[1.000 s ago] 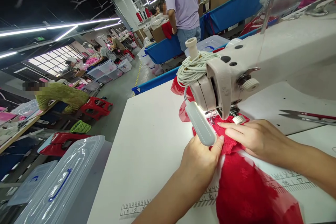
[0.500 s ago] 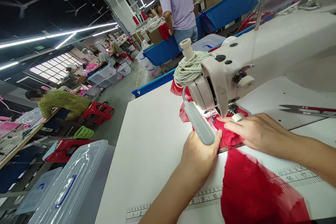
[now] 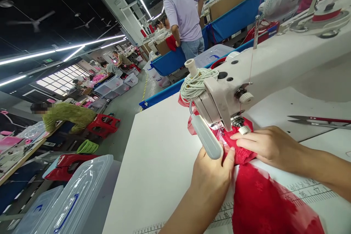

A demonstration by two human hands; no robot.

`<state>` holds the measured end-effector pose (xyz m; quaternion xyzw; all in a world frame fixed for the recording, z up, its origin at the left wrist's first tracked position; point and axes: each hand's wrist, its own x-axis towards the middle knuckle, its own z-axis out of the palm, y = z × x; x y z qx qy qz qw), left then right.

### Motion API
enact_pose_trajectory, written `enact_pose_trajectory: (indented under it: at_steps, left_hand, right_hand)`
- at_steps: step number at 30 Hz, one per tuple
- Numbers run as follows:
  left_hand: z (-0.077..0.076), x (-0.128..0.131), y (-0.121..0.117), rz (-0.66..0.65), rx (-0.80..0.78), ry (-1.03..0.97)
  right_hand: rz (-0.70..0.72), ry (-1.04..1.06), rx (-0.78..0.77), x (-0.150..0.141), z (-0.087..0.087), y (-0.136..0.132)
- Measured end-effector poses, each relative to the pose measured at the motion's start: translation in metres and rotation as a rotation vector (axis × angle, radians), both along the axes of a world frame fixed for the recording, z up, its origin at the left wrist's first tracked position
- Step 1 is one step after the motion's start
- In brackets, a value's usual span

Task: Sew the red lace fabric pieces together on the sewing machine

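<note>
Red lace fabric (image 3: pixel 244 155) lies under the needle area of a white sewing machine (image 3: pixel 219 98), and a longer red sheer piece (image 3: pixel 257 197) drapes toward me over the table. My left hand (image 3: pixel 212 175) pinches the lace's near left edge between thumb and fingers, partly behind the grey lamp (image 3: pixel 207 137). On the right side of the lace, my right hand (image 3: pixel 270 148) rests palm down, its fingers stretched toward the presser foot (image 3: pixel 221 131). The undersides of the fingers are hidden. A coil of pale cord (image 3: pixel 196 84) hangs on the machine head.
Thread snips (image 3: pixel 318 120) lie on the machine bed at right. A printed ruler (image 3: pixel 304 190) runs along the white table (image 3: pixel 156 161). Lidded plastic bins (image 3: pixel 82 190) stand at lower left. A person in a lilac shirt (image 3: pixel 183 11) stands beyond the table; others sit farther off.
The view has shifted, so the machine sits lower in the picture. My left thumb has moved slightly toward me, away from the lamp. Both hands stay at the red lace.
</note>
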<state>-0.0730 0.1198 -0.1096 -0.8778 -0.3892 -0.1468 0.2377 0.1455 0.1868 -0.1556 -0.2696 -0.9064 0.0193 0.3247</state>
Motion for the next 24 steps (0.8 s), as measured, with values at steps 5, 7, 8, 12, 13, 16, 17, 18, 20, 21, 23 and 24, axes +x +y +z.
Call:
enact_pose_trajectory:
  at_steps: [5,7,8,12,13,16,17,18,20,21,23,24]
  left_hand:
    - [-0.001,0.001,0.000,0.003,0.035,-0.025]
    - [-0.002,0.001,-0.001,0.013,0.035,-0.026]
    - [-0.003,0.001,-0.002,0.016,0.034,-0.023]
    - [-0.003,0.002,-0.003,0.017,0.024,-0.008]
    - [-0.003,0.002,-0.003,0.018,0.021,-0.010]
    - [-0.005,0.001,-0.002,0.029,0.012,0.000]
    - [-0.006,0.001,-0.002,0.038,0.010,0.010]
    - [-0.006,0.001,-0.001,0.048,0.008,0.021]
    - [-0.008,0.001,0.000,0.066,0.010,0.027]
    - [-0.009,0.001,0.000,0.072,0.012,0.026]
    - [-0.010,0.001,0.000,0.082,0.013,0.021]
    - [-0.011,0.001,0.001,0.086,0.013,0.017]
  right_hand:
    - [-0.016,0.012,0.044,0.000,-0.006,-0.001]
    - [-0.019,0.022,0.054,0.000,-0.006,0.000]
    - [-0.019,0.022,0.058,0.000,-0.006,0.000]
    - [-0.027,-0.018,0.053,0.001,-0.001,0.000]
    - [-0.034,-0.032,0.053,0.001,0.001,0.000]
    - [-0.059,-0.058,0.070,0.001,0.006,0.000]
    - [-0.069,-0.062,0.078,0.000,0.006,0.000]
    - [-0.082,-0.058,0.086,0.000,0.006,0.000]
    - [-0.100,-0.038,0.092,-0.002,0.004,0.002]
    - [-0.101,-0.029,0.087,-0.002,0.002,0.003]
    - [-0.091,-0.021,0.068,-0.002,-0.002,0.005]
    - [-0.088,-0.023,0.059,-0.002,-0.003,0.006]
